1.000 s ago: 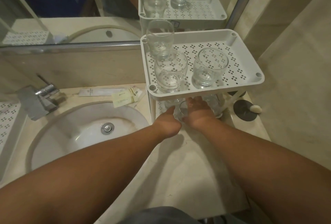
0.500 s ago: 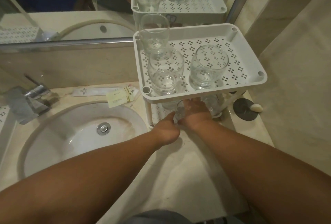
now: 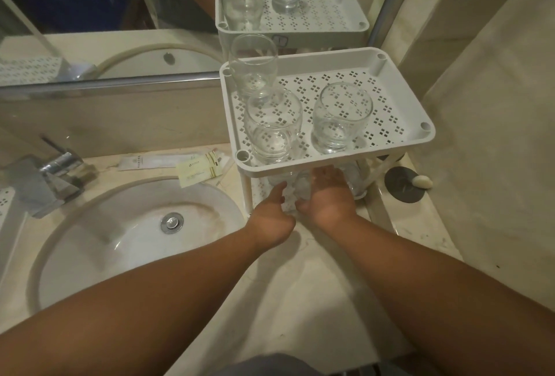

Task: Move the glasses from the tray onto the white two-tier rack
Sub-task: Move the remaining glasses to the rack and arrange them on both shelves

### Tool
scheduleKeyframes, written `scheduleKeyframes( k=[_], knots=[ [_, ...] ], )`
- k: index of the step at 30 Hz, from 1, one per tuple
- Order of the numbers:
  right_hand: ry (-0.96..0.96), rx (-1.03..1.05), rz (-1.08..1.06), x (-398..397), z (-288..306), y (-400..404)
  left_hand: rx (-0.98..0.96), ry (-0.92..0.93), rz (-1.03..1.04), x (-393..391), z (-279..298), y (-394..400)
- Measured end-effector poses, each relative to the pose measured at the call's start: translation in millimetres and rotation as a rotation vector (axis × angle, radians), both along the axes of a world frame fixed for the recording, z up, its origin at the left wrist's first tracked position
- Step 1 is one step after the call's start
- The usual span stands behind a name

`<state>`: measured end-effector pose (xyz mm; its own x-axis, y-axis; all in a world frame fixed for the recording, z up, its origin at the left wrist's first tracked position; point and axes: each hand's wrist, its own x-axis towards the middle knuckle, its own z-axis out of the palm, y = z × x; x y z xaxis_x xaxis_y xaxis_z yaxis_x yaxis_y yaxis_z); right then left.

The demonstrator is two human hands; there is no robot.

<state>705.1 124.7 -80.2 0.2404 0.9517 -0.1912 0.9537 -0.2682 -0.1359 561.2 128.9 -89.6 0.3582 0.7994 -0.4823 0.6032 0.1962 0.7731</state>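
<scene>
1. The sink fills the near left of the counter.
2. The white two-tier rack stands right of it; three glasses sit on its top tier.
3. Your left hand and right hand cup a glass between them at the lower tier's near edge, fingers curled around it.

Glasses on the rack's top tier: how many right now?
3 on the top tier: tall glass back left, round glass front left, round glass front centre. Lower-tier glasses are partly hidden, uncounted.
</scene>
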Motion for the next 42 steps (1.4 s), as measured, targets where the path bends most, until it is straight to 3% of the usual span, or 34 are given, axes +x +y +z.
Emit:
scheduleKeyframes(
  k=[14, 35, 42],
  knots=[
    [0.234, 0.319, -0.149, -8, 51, -60, 0.456, -0.024, -0.174, -5, 17, -34],
    [0.250, 0.713, -0.214, 8, 170, -107, 0.593, -0.412, -0.065, 33, 112, -61],
    [0.246, 0.800, -0.218, 25, 198, -81, 0.633, -0.353, -0.098, 42, 142, -54]
  ],
)
